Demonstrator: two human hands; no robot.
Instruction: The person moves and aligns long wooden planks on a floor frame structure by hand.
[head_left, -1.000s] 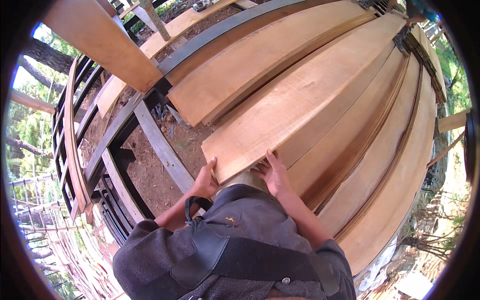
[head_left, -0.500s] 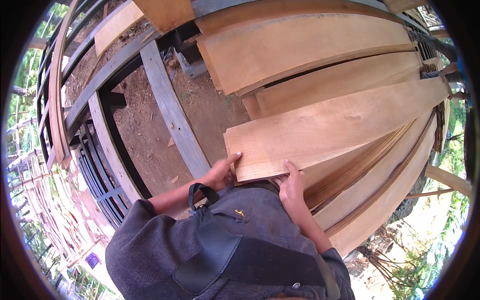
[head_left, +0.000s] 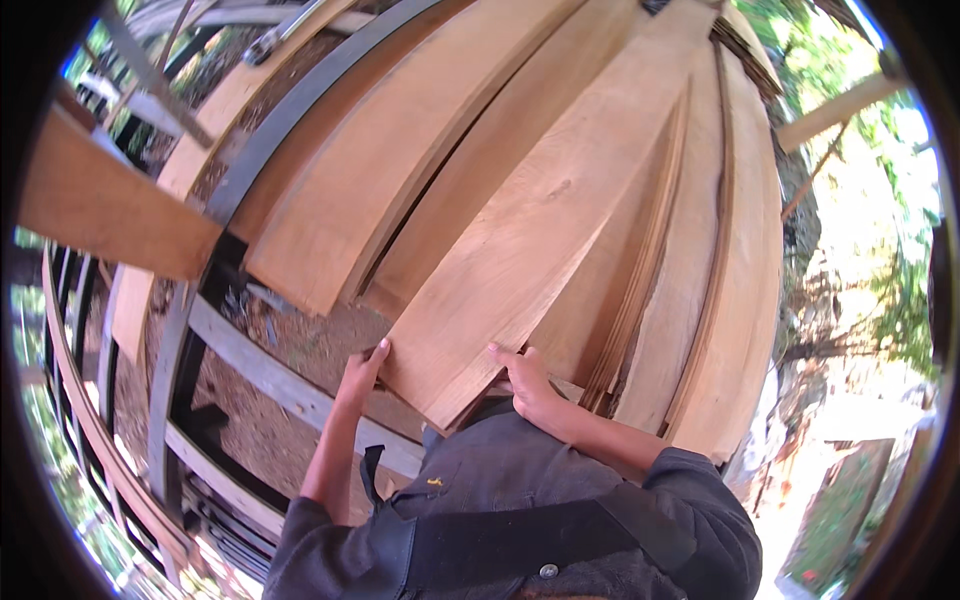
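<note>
A long pale wooden board (head_left: pixel 520 240) runs from my waist toward the far top of the view, over other boards. My left hand (head_left: pixel 362 375) grips the left corner of its near end, thumb on top. At the right edge of the same end, my right hand (head_left: pixel 525 380) is closed with the thumb on the upper face and the fingers beneath, mostly hidden. The near end lies close against my dark apron (head_left: pixel 490 480). A second layer shows under the board's near edge; I cannot tell if it is held too.
Long boards lie in stacks on the left (head_left: pixel 370 150) and right (head_left: pixel 690 230) of the held one. A dark metal frame with a grey wooden crossbar (head_left: pixel 270 365) stands over bare earth at left. Another brown board (head_left: pixel 110 205) juts in from the left edge.
My view has turned to the right, so the board now points away from me instead of rightward. Both hands still grip its near end. A co-worker's hands at the far end no longer show.
</note>
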